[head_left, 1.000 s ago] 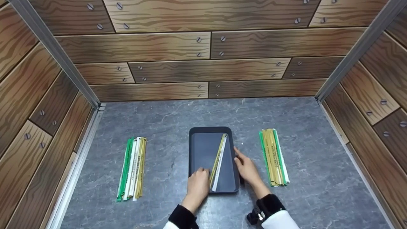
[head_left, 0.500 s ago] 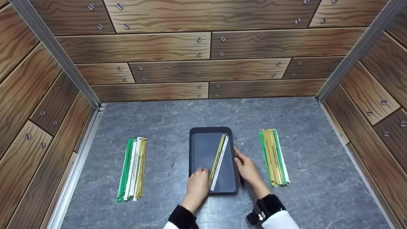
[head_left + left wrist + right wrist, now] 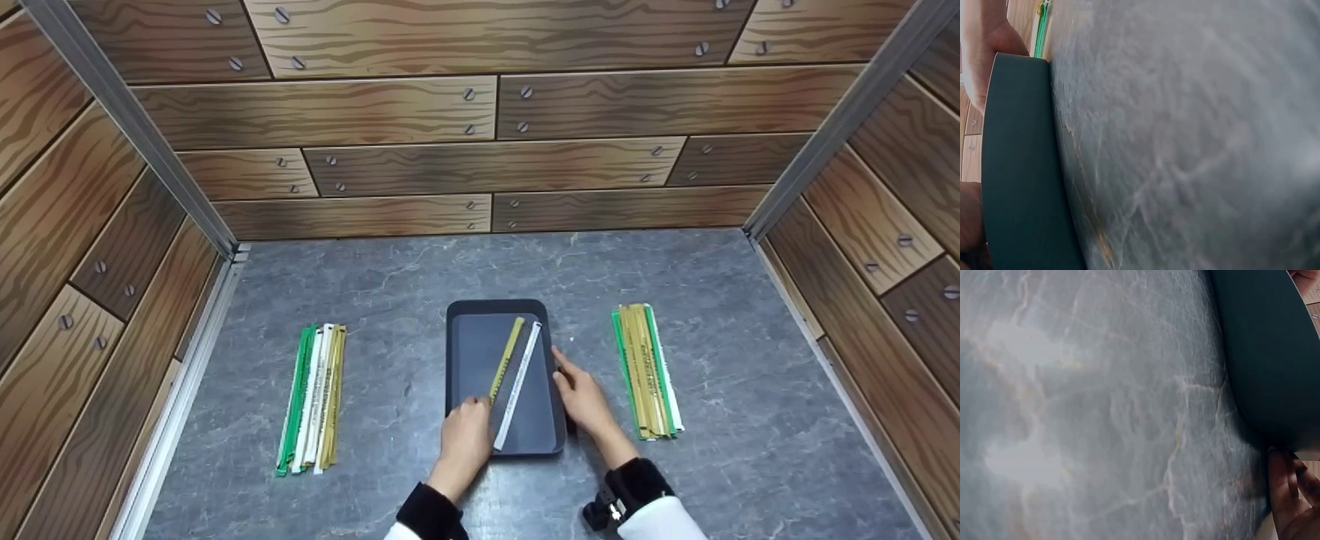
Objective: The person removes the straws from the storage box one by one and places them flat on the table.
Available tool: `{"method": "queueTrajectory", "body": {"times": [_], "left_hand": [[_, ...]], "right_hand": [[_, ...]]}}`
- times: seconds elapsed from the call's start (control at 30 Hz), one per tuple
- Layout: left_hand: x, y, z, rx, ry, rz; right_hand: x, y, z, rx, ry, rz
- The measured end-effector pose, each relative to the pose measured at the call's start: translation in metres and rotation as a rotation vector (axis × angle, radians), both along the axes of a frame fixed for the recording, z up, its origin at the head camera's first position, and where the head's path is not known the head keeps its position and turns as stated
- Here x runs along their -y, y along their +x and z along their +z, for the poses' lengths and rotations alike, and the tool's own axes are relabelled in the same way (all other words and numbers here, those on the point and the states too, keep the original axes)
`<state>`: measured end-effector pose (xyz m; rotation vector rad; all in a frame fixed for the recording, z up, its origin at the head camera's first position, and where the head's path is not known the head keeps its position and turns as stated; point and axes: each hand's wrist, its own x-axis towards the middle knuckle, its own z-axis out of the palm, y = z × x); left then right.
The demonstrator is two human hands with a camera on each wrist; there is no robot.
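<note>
In the head view a dark grey rectangular tray (image 3: 466,352) lies on the table. My left hand (image 3: 466,435) is over its near left part, fingers curled, pinching the lower end of a long, slim gold packet (image 3: 507,358) with dark print. Beside that packet, a similar white packet (image 3: 517,386) lies slanted on the tray floor, a gap between them. My right hand (image 3: 586,403) rests against the tray's right outer side, thumb and index finger at the rim. In the right wrist view its fingers (image 3: 1279,486) show beside the tray's near corner.
To the left lies a row of green, white and gold packets (image 3: 311,397). A second row of similar packets (image 3: 646,371) lies on the right, close to my right hand. Wood-patterned panels (image 3: 480,165) wall in the grey marbled table (image 3: 390,285).
My left hand has drawn the gold packet leftward, so it now lies apart from the white one. The white packet's lower end shifted slightly left. My right hand and the tray stay put.
</note>
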<state>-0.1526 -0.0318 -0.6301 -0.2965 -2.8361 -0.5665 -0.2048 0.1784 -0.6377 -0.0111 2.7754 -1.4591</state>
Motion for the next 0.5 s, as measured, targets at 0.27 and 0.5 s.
{"method": "queueTrajectory", "body": {"times": [0.27, 0.5], "left_hand": [[0.008, 0.005, 0.018, -0.059, 0.093, 0.008], [0.037, 0.015, 0.037, -0.083, 0.229, 0.107]], "right_hand": [[-0.001, -0.001, 0.0, 0.009, 0.017, -0.005], [0.0, -0.001, 0.0, 0.013, 0.013, -0.013]]}}
